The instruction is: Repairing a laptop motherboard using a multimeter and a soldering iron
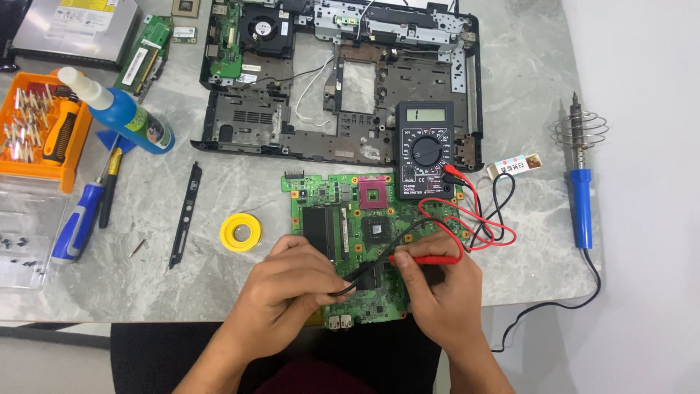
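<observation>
probing underway: left hand fingers pinch black probe, right hand fingers pinch red probe, both tips on green motherboard; multimeter sits behind motherboard, reading unsettled.

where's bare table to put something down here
Bare marble lies between the black strip and the yellow solder reel, also below them, left of the left hand. Crowded around the green board, multimeter and leads.

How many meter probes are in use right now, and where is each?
2. The black probe is in the left hand, the red probe in the right hand; both tips meet the green motherboard, exact contact points hidden.
</observation>
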